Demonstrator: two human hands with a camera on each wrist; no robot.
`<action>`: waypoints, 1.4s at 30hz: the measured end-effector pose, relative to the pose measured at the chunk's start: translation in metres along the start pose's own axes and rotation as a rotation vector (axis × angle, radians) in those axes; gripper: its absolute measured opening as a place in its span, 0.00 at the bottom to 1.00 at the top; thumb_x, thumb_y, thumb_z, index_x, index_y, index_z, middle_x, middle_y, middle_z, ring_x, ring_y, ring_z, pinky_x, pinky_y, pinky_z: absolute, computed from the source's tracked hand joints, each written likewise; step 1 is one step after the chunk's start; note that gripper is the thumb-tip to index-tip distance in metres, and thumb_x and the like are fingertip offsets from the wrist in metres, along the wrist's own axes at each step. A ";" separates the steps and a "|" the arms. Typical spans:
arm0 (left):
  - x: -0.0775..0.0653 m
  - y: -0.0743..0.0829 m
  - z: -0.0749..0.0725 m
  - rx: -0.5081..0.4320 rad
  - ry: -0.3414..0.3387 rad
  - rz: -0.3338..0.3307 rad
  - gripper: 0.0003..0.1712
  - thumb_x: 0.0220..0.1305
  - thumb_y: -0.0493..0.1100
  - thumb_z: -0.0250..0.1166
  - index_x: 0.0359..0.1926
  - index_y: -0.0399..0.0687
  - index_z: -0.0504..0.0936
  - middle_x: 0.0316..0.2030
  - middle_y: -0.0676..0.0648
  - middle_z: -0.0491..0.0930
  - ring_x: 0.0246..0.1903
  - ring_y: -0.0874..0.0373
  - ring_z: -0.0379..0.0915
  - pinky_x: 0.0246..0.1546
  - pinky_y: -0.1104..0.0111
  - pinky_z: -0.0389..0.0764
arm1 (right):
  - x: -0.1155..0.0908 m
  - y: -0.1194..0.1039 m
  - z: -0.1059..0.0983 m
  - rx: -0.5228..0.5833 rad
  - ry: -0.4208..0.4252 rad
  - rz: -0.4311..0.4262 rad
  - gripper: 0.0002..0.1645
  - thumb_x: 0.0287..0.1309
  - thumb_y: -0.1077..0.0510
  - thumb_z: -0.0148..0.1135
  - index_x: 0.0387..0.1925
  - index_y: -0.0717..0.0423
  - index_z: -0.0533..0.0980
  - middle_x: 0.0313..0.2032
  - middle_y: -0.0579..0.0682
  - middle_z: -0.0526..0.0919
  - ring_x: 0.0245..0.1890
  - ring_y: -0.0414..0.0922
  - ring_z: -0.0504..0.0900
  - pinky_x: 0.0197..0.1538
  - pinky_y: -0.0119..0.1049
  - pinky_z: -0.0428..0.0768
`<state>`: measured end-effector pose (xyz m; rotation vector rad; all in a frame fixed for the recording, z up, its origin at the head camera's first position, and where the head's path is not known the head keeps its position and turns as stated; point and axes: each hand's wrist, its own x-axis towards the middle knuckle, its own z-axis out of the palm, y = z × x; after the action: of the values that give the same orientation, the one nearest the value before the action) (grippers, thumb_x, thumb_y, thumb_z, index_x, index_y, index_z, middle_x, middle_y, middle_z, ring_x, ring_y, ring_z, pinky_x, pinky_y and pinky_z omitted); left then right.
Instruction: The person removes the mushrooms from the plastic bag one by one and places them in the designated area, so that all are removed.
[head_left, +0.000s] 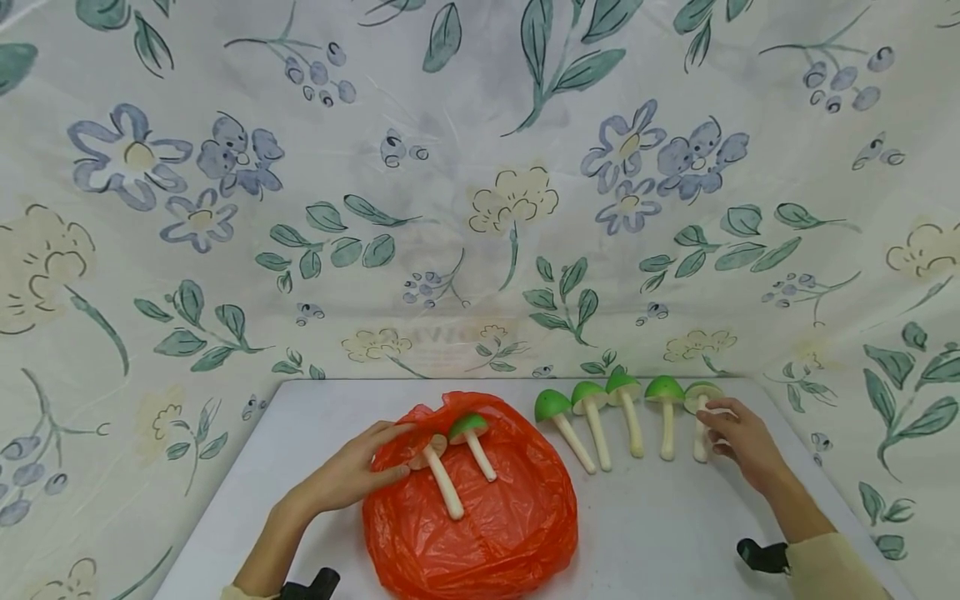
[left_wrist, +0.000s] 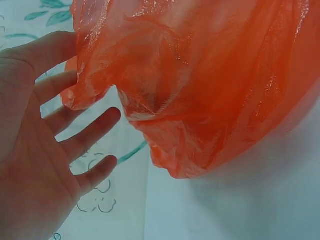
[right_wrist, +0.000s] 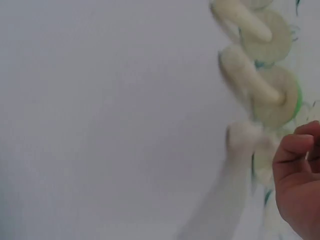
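Note:
In the head view my left hand (head_left: pixel 348 475) lies against the left rim of a red plastic bag (head_left: pixel 517 508), fingers fairly straight. The left wrist view has the fingers of that hand (left_wrist: pixel 60 125) spread, some tips behind the bag's film (left_wrist: pixel 190 100). On the bag are two toy mushrooms, one with its pale underside (head_left: pixel 442 483) up, the other green-capped (head_left: pixel 474 446). At the row's right end, the curled fingers of my right hand (head_left: pixel 742 442) hold a green-capped mushroom (head_left: pixel 701 442) near its cap. The right wrist view blurs its stem (right_wrist: pixel 242 135); the fingertip contact is partly hidden.
Several green-capped mushrooms, among them one beside my right hand (head_left: pixel 666 412) and one nearest the bag (head_left: pixel 570 433), line the far edge of the white table (head_left: pixel 645 525). Behind the table hangs a floral cloth (head_left: pixel 450 208).

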<state>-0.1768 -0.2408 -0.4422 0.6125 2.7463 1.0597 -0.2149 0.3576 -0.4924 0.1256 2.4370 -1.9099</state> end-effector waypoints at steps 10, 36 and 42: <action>-0.002 0.000 0.003 -0.020 -0.005 -0.027 0.36 0.66 0.57 0.67 0.70 0.51 0.71 0.63 0.43 0.71 0.61 0.41 0.70 0.53 0.45 0.81 | 0.011 -0.053 0.075 0.150 -0.165 -0.087 0.21 0.71 0.50 0.60 0.53 0.63 0.70 0.32 0.44 0.77 0.27 0.40 0.71 0.27 0.33 0.72; -0.002 0.004 0.004 -0.009 -0.016 0.009 0.35 0.66 0.58 0.67 0.70 0.52 0.71 0.63 0.45 0.71 0.64 0.41 0.67 0.59 0.41 0.75 | 0.025 -0.095 0.249 -0.230 -0.808 0.011 0.25 0.66 0.48 0.64 0.60 0.53 0.79 0.52 0.53 0.83 0.41 0.48 0.83 0.38 0.39 0.84; -0.002 0.004 0.004 -0.009 -0.014 0.014 0.34 0.67 0.56 0.66 0.70 0.51 0.71 0.64 0.45 0.70 0.65 0.40 0.66 0.59 0.39 0.74 | 0.022 -0.098 0.265 -0.305 -0.747 0.007 0.20 0.65 0.51 0.65 0.54 0.54 0.81 0.46 0.50 0.83 0.37 0.48 0.83 0.36 0.40 0.84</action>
<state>-0.1722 -0.2368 -0.4423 0.6357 2.7280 1.0660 -0.2503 0.0785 -0.4633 -0.4934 2.1262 -1.2254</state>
